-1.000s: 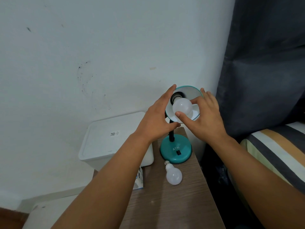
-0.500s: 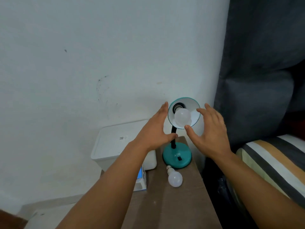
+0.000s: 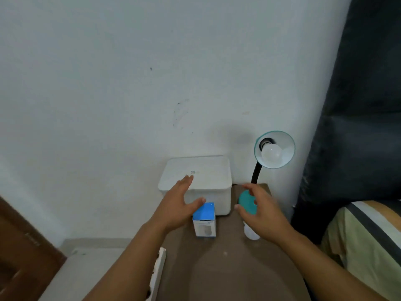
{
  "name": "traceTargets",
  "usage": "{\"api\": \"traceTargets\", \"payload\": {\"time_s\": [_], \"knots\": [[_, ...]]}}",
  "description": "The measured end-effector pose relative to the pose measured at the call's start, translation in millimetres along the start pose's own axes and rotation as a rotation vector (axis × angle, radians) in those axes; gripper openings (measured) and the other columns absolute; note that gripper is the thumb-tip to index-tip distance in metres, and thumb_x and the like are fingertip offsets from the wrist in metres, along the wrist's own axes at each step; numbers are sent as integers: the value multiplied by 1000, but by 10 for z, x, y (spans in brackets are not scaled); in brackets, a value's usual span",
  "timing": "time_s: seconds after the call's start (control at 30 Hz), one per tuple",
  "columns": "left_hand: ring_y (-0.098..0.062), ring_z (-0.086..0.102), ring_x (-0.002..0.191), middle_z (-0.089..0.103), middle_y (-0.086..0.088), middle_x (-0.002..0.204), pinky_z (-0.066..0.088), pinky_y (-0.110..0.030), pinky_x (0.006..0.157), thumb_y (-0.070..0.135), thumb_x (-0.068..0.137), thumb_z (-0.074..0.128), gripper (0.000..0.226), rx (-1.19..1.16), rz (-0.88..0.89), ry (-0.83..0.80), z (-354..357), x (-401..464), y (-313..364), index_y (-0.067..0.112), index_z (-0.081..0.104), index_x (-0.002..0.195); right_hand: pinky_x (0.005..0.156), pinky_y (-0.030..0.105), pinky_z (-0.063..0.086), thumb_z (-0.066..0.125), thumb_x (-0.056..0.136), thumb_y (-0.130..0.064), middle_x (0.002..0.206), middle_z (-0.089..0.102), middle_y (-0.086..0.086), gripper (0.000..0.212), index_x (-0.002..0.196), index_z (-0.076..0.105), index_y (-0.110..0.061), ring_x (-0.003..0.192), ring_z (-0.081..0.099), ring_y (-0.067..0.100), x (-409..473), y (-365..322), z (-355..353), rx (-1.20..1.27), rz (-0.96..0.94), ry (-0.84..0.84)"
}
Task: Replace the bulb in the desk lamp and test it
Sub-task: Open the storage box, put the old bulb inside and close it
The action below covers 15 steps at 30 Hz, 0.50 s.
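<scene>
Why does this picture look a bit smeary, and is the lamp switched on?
Head view: motion blur softens both hands, left hand and right hand; the wide lens bends the curtain edge; the bulb in the lamp looks unlit, soft daylight, faint shadow on the wall.

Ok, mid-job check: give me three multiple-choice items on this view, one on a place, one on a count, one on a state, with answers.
1. Where does the small box stand?
A. in front of the white bin
B. on the bed
C. inside the lamp shade

2. How many bulbs show?
A. one
B. two
C. four

3. The bulb in the shade is:
A. lit
B. unlit
C. missing

Answers: 1 A, its blue top sits just before the bin. 2 B, one in the shade, a loose bulb under the right hand. 3 B, it shows no glow.
</scene>
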<state>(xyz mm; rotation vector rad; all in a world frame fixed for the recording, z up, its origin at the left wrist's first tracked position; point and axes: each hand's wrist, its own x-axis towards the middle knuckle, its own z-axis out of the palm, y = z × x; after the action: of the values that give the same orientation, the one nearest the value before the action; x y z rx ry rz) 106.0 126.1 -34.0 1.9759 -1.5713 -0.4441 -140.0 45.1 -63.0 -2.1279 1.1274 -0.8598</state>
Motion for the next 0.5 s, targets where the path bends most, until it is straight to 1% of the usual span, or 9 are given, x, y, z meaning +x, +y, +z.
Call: {"api": "traceTargets", "payload": {"time_s": [0.1, 0.17, 0.23, 0.3, 0.37, 0.43, 0.5], "knots": [[-12, 14, 157, 19, 8, 169, 17, -33, 124, 57, 93, 64, 85, 13, -69, 25, -91, -66, -300, 28, 23, 162, 103, 27, 38, 72, 85, -41, 133, 50, -13, 65, 141, 42, -27, 124, 44, 5, 95, -2, 169, 41, 67, -88], [-13, 14, 157, 19, 7, 170, 16, -33, 125, 59, 92, 65, 88, 4, -114, 46, -140, -69, -467, 27, 23, 162, 107, 34, 41, 73, 83, -45, 141, 50, -9, 72, 144, 39, -27, 130, 46, 11, 196, 6, 265, 50, 114, -122], [-14, 12, 157, 17, 6, 170, 17, -37, 126, 61, 91, 65, 92, -22, -170, 69, -178, -36, -615, 28, 20, 163, 111, 39, 38, 73, 81, -50, 151, 43, -4, 84, 150, 32, -24, 137, 42, 17, 310, 16, 349, 40, 163, -135], [-16, 11, 158, 15, 5, 171, 17, -41, 127, 63, 89, 65, 96, -31, -206, 86, -198, 43, -751, 28, 16, 164, 114, 32, 32, 75, 80, -49, 155, 36, -2, 91, 153, 26, -22, 141, 36, 18, 447, 26, 427, 66, 177, -145], [-18, 11, 158, 12, 3, 171, 17, -44, 127, 64, 87, 67, 102, -43, -232, 94, -203, 144, -851, 26, 13, 164, 110, 27, 27, 77, 79, -45, 156, 33, -1, 96, 154, 22, -21, 143, 33, 19, 574, 43, 477, 92, 197, -146], [-19, 11, 158, 11, 2, 172, 16, -43, 127, 65, 85, 68, 106, -71, -259, 85, -207, 269, -935, 23, 11, 165, 113, 31, 27, 79, 75, -49, 160, 27, -1, 108, 157, 14, -22, 145, 28, 20, 702, 86, 518, 123, 245, -156], [-19, 14, 157, 13, 1, 171, 17, -42, 127, 64, 84, 71, 109, -110, -277, 62, -205, 392, -1001, 22, 11, 165, 114, 36, 29, 82, 71, -51, 159, 29, -3, 116, 157, 9, -24, 145, 29, 19, 833, 128, 570, 168, 276, -172]]}}
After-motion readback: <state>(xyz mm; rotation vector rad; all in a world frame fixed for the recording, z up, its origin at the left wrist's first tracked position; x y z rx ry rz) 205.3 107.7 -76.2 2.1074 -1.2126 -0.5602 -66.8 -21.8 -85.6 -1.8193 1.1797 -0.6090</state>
